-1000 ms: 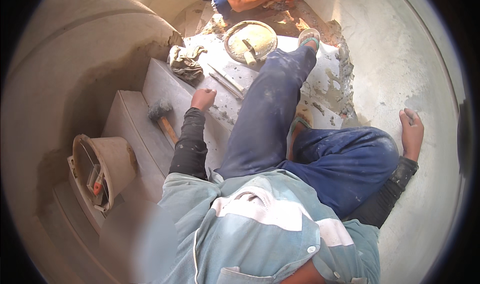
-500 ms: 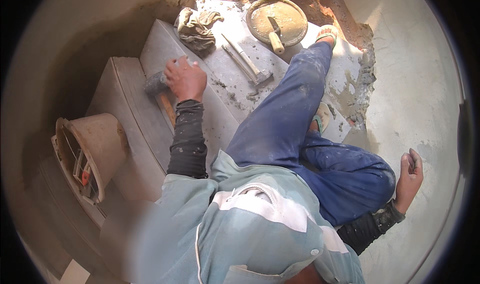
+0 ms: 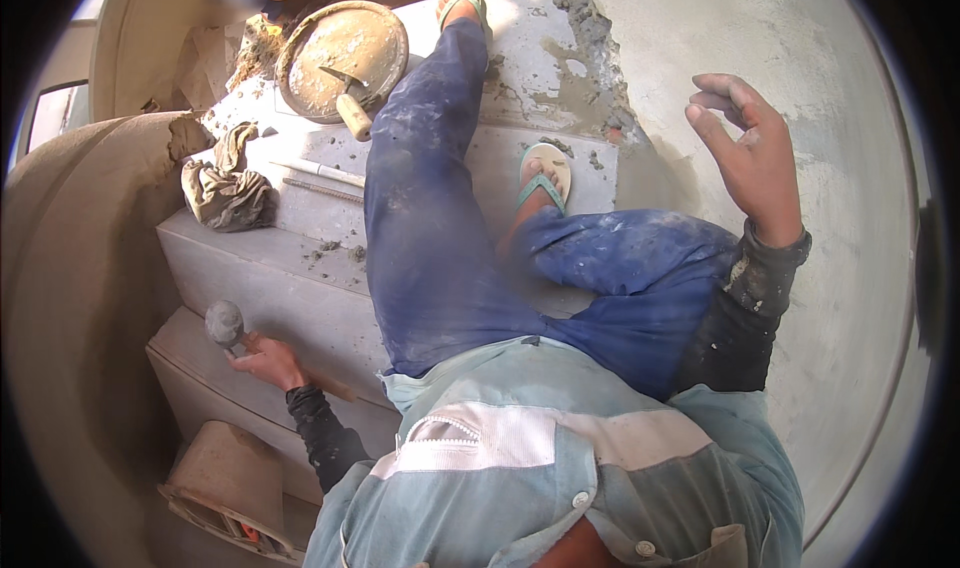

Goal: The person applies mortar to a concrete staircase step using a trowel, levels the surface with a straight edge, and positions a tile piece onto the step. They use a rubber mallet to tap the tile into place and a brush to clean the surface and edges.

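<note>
We record the left hand (image 3: 270, 361), fingers bent, at the neck of a round-headed grey mallet with wooden handle (image 3: 224, 323), over grey slab steps (image 3: 270, 270); whether it grips, we cannot tell. Right hand (image 3: 752, 153): empty, fingers loosely parted, near the pale curved plaster wall (image 3: 850, 278)

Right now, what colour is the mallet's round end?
Grey; the mallet's round end shows best in the head view.
</note>
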Demonstrator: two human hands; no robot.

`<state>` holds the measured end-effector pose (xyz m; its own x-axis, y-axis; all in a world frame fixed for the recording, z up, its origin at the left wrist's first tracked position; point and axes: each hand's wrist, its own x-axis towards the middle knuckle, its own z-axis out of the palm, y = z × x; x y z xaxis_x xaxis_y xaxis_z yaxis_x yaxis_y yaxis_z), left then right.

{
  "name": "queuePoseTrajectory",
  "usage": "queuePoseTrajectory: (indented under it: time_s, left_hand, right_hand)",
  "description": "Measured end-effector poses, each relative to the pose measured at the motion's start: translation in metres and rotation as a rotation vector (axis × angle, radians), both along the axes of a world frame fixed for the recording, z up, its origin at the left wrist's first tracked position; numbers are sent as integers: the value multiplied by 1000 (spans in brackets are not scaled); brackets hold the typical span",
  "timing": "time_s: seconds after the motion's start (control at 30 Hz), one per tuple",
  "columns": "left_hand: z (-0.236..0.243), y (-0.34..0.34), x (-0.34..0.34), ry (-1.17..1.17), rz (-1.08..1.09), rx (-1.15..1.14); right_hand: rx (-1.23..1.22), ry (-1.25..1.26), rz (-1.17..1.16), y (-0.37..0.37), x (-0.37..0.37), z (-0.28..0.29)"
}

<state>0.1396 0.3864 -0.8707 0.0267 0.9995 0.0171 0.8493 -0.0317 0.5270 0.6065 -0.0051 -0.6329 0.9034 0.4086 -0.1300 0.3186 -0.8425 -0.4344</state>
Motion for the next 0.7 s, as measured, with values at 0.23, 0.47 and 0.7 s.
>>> queuePoseTrajectory:
  time_s: [0.23,0.47,0.7]
  left_hand:
    - [135,-26,262,-1343,-716,-513]
    - [74,-184,578,-1217,-1254,28]
    - [-54,-231,642,-1028,-1587,-574]
  right_hand:
    - [378,358,260,58,5,-43]
    - [1049,563,-4,93,102,-73]
    - [1042,201,-294,73,225,-190]
